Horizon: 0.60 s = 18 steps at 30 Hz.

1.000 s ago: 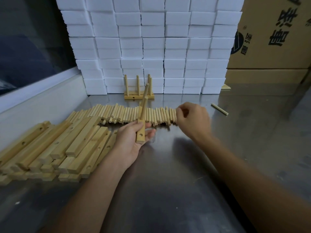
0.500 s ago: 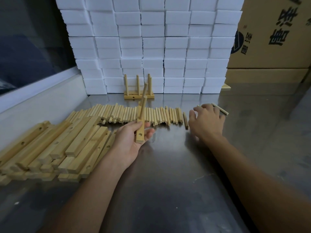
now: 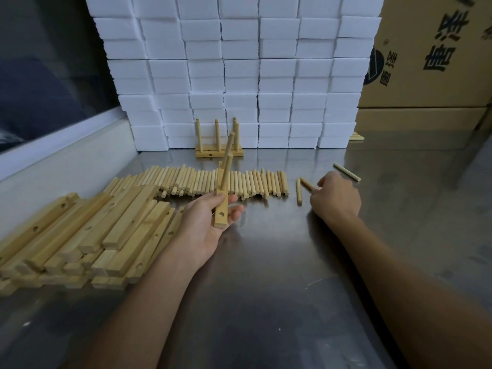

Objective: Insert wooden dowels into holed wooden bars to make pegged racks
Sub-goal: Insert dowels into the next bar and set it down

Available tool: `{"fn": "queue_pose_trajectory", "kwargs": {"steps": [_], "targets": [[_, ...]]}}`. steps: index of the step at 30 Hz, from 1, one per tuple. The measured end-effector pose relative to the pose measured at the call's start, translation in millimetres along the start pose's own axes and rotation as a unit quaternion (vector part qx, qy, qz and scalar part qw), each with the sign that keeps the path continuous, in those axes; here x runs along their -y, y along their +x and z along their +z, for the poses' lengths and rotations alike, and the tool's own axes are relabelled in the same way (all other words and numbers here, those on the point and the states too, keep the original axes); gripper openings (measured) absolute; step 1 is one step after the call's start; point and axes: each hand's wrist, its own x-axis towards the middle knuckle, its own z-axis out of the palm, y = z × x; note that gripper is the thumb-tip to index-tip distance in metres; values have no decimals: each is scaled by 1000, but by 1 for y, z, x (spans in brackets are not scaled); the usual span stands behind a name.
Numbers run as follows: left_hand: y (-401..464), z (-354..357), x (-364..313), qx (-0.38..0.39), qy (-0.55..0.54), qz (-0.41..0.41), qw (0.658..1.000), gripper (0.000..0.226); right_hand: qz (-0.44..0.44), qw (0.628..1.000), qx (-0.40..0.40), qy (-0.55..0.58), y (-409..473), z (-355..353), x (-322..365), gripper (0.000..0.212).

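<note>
Left hand (image 3: 210, 225) grips a square holed bar (image 3: 222, 209); right hand (image 3: 336, 198) pinches a round dowel (image 3: 306, 183).

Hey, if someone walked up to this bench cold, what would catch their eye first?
Probably the left hand at centre, gripping a holed wooden bar with two dowels standing in it. Behind it a long row of loose dowels lies across the steel table, with a wall of white boxes at the back. The right hand is at a stray dowel.
</note>
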Motion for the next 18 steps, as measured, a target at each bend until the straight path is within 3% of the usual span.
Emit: {"fn": "queue_pose_trajectory", "kwargs": {"steps": [4,9,14,18], "targets": [[0,0,0,1,1,-1,1000,19,-44,999,13,-12,-3,5,4,18],[1,-1,1,0,1,-3,1000,21,-87,984,-49,149,-12,3,16,14],[1,-1,1,1,3,-2,1000,22,-119,960,-74,244,-23,4,23,54],[1,-1,1,2,2,-3,1000,21,-99,951,-61,286,-23,5,20,72]]}}
